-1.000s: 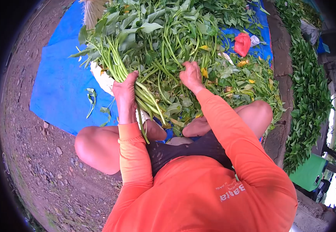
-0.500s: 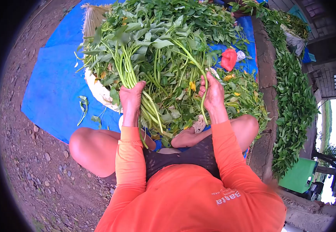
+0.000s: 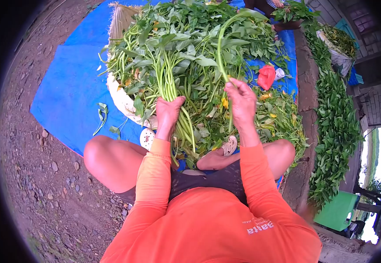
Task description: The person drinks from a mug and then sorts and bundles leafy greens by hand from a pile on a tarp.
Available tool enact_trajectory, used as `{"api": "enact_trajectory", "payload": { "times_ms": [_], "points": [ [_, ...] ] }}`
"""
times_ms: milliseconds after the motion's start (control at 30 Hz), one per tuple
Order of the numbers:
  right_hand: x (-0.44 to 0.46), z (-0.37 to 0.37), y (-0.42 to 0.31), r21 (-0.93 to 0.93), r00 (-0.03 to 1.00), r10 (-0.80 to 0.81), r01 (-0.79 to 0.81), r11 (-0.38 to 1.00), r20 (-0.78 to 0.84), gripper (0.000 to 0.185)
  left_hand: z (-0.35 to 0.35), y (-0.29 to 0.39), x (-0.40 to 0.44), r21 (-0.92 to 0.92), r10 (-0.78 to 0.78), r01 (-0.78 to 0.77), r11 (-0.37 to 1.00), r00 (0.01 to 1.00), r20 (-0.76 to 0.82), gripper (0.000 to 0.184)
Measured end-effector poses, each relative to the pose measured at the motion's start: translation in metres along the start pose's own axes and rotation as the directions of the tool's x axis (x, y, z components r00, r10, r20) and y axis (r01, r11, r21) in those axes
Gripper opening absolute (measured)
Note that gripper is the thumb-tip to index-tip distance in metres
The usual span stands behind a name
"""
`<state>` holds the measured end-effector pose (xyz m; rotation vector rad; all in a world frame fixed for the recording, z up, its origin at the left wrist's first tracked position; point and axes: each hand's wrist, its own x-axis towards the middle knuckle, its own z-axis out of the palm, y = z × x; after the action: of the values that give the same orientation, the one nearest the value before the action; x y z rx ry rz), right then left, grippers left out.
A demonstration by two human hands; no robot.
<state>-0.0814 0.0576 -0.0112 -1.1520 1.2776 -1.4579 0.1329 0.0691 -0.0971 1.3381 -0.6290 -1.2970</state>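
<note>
My left hand (image 3: 168,115) is closed around a bunch of water spinach (image 3: 167,79), its leafy tops pointing away from me and its cut stem ends hanging below my fist. In my right hand (image 3: 243,104) is a single water spinach stem (image 3: 220,48), pinched between thumb and fingers. That stem rises above the hand and bends over to the right at its leafy end. Beyond and beneath both hands spreads a big heap of loose water spinach (image 3: 199,94), with some yellow leaves mixed in.
A blue tarp (image 3: 63,94) lies under the heap. On its right are a red plastic bag (image 3: 266,77) and a white cup (image 3: 279,73). More greens (image 3: 335,131) line the concrete ledge, near a green container (image 3: 337,210). Another person's hand (image 3: 278,3) shows at the top.
The stem in my right hand has swung more upright and its leafy tip now stands clear of the heap. My left hand keeps the bunch. The whole view has shifted slightly.
</note>
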Motion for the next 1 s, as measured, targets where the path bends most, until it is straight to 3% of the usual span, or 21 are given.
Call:
{"api": "enact_trajectory", "payload": {
  "times_ms": [33, 67, 133, 167, 233, 300, 333, 367, 400, 433, 500, 533, 567, 600, 633, 733, 767, 867, 933, 967, 1000],
  "points": [
    [-0.002, 0.012, 0.011, 0.012, 0.986, 0.133, -0.135, 0.991, 0.101, 0.023, 0.000, -0.005, 0.001, 0.007, 0.001, -0.001, 1.000, 0.999, 0.038, 0.018],
    [-0.006, 0.023, 0.025, 0.010, 0.943, 0.263, -0.271, 0.963, 0.203, 0.023, 0.002, -0.010, 0.000, -0.139, -0.067, 0.080, 0.987, 0.993, 0.097, 0.020],
    [-0.019, 0.035, 0.072, 0.050, 0.753, 0.582, -0.623, 0.781, 0.307, 0.022, 0.006, -0.020, -0.001, -0.412, -0.158, 0.244, 0.878, 0.960, 0.231, 0.023],
    [-0.025, 0.036, 0.084, 0.093, 0.713, 0.632, -0.682, 0.725, 0.302, 0.023, -0.002, -0.030, 0.005, -0.438, -0.223, 0.365, 0.821, 0.912, 0.343, 0.030],
    [-0.037, 0.040, 0.103, 0.181, 0.668, 0.701, -0.744, 0.644, 0.251, 0.019, -0.007, -0.044, 0.008, -0.420, -0.322, 0.466, 0.779, 0.871, 0.371, 0.036],
    [-0.051, 0.043, 0.123, 0.207, 0.714, 0.672, -0.700, 0.683, 0.197, 0.017, -0.012, -0.050, 0.006, -0.364, -0.400, 0.529, 0.767, 0.837, 0.373, 0.040],
    [-0.059, 0.047, 0.131, 0.221, 0.737, 0.655, -0.675, 0.704, 0.165, 0.017, -0.012, -0.064, 0.010, -0.380, -0.344, 0.460, 0.802, 0.877, 0.336, 0.050],
    [-0.067, 0.057, 0.138, 0.261, 0.760, 0.643, -0.643, 0.720, 0.098, 0.014, -0.006, -0.086, 0.013, -0.296, -0.252, 0.262, 0.918, 0.965, 0.073, 0.054],
    [-0.078, 0.062, 0.127, 0.239, 0.748, 0.647, -0.661, 0.711, 0.146, 0.020, 0.003, -0.101, 0.014, -0.151, -0.101, 0.074, 0.986, 0.979, -0.176, 0.059],
    [-0.084, 0.068, 0.137, 0.212, 0.769, 0.625, -0.638, 0.740, 0.133, 0.022, 0.006, -0.089, 0.003, -0.116, -0.041, 0.026, 0.993, 0.991, -0.130, 0.052],
    [-0.098, 0.076, 0.138, 0.133, 0.795, 0.602, -0.607, 0.784, 0.076, 0.024, -0.007, -0.074, -0.006, -0.234, -0.253, 0.236, 0.943, 0.966, -0.047, 0.039],
    [-0.099, 0.074, 0.136, -0.028, 0.815, 0.573, -0.573, 0.819, 0.088, 0.019, -0.012, -0.072, -0.005, -0.287, -0.344, 0.330, 0.899, 0.939, 0.002, 0.033],
    [-0.097, 0.069, 0.131, -0.185, 0.835, 0.539, -0.516, 0.836, 0.107, 0.016, -0.011, -0.073, -0.003, -0.316, -0.321, 0.295, 0.902, 0.946, -0.033, 0.020],
    [-0.094, 0.063, 0.126, -0.335, 0.853, 0.506, -0.442, 0.832, 0.131, 0.016, -0.012, -0.072, 0.000, -0.313, -0.298, 0.276, 0.909, 0.954, -0.023, 0.020],
    [-0.091, 0.056, 0.121, -0.500, 0.880, 0.455, -0.336, 0.798, 0.136, 0.028, -0.011, -0.073, 0.002, -0.308, -0.276, 0.260, 0.915, 0.961, -0.010, 0.019],
    [-0.095, 0.045, 0.115, -0.416, 0.884, 0.464, -0.399, 0.817, 0.062, 0.036, -0.006, -0.074, 0.002, -0.281, -0.236, 0.228, 0.932, 0.972, 0.005, 0.012],
    [-0.096, 0.036, 0.126, -0.469, 0.881, 0.470, -0.394, 0.791, 0.053, 0.037, -0.004, -0.066, 0.001, -0.271, -0.221, 0.213, 0.939, 0.975, 0.000, 0.009],
    [-0.100, -0.003, 0.144, -0.829, 0.843, 0.524, -0.201, 0.522, 0.125, 0.028, -0.006, -0.029, -0.003, -0.191, -0.140, 0.134, 0.973, 0.990, -0.019, 0.004],
    [-0.101, -0.030, 0.143, -0.925, 0.904, 0.410, -0.046, 0.376, 0.122, 0.065, -0.013, -0.011, -0.001, -0.045, -0.052, 0.052, 0.998, 0.999, -0.001, 0.004],
    [-0.081, -0.035, 0.128, -0.907, 0.917, 0.376, -0.038, 0.419, 0.135, 0.091, -0.016, -0.012, 0.004, 0.039, 0.014, -0.015, 0.999, 1.000, 0.015, 0.012],
    [-0.065, -0.022, 0.089, -0.751, 0.947, 0.303, -0.121, 0.649, 0.109, 0.075, -0.013, -0.006, 0.004, 0.077, 0.065, -0.063, 0.995, 0.998, -0.015, 0.016]
  ]
}}
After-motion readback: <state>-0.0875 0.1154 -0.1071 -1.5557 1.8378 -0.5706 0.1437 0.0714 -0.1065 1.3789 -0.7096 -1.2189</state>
